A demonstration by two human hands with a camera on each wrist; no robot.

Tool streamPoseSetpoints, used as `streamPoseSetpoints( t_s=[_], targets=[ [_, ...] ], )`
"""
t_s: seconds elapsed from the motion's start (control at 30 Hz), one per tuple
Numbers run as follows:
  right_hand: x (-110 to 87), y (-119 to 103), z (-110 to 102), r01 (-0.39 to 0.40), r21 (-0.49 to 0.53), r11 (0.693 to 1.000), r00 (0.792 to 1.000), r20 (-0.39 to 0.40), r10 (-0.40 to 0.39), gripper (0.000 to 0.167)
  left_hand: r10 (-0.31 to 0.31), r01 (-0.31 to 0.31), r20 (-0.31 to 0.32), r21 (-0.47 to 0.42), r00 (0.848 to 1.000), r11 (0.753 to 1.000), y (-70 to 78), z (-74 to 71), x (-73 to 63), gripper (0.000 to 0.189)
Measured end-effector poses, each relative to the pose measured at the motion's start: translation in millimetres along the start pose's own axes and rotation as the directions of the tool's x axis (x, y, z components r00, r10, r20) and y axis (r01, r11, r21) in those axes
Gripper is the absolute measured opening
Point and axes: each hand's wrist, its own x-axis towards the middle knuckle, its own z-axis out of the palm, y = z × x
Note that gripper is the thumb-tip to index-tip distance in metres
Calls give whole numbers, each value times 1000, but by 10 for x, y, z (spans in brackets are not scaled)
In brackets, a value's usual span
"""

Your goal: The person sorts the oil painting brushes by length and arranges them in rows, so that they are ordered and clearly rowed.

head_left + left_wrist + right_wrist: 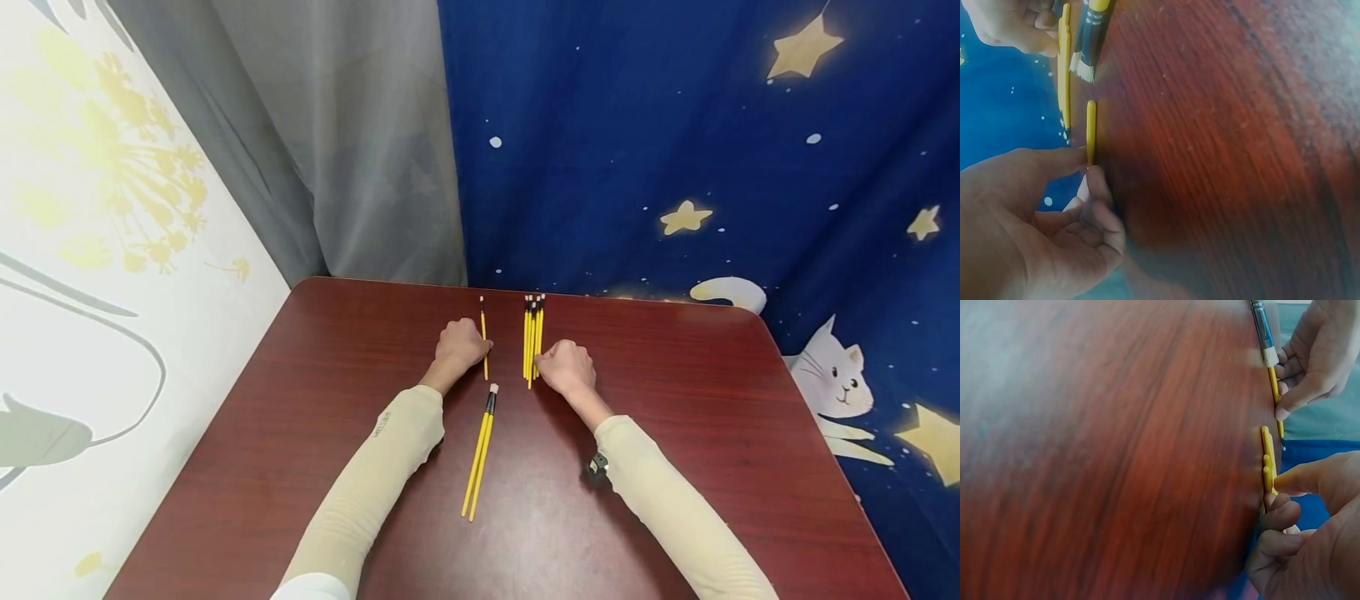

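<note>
My left hand (460,345) pinches a thin yellow-handled paintbrush (483,321) between thumb and fingers; the brush lies pointing away, tip near the far edge. In the left wrist view its handle end (1090,128) sticks out past the thumb. To the right lies a row of several yellow paintbrushes (527,337), side by side with black ferrules and pale tips away from me. Their right side is held by my right hand (567,366), thumb and fingertips at the handles (1267,469); how many it grips I cannot tell.
Two larger paintbrushes (480,458) lie together nearer me, bristles pointing away, between the forearms. All rest on a dark red-brown wooden table (675,500). Behind its far edge hang a grey curtain (382,167) and a blue star-patterned one (585,167).
</note>
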Motion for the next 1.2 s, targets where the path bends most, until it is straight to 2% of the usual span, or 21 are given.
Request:
streamPoseSetpoints(
  t_s=[0.2, 0.47, 0.6, 0.93, 1.2],
  targets=[
    [33, 8, -19, -1, -9, 1000, 1000, 4, 1, 30, 21, -21, -2, 13, 1000, 1000, -7, 1, 12, 33],
    [33, -59, 18, 27, -141, 990, 1000, 11, -26, 36, 42, -43, 10, 42, 999, 998, -29, -25, 27, 27],
    [33, -94, 14, 31, -154, 988, 999, 20, -28, 36, 43, -44, 7, 63, 999, 997, -34, -47, 33, 26],
    [45, -65, 28, 19, -121, 993, 1000, -4, -20, 40, 47, -48, 23, 38, 999, 998, -2, -43, 54, 26],
    [29, -112, 45, 24, -56, 998, 999, -42, -27, 39, 41, -43, 44, 32, 998, 999, 11, -76, 150, 33]
  ],
)
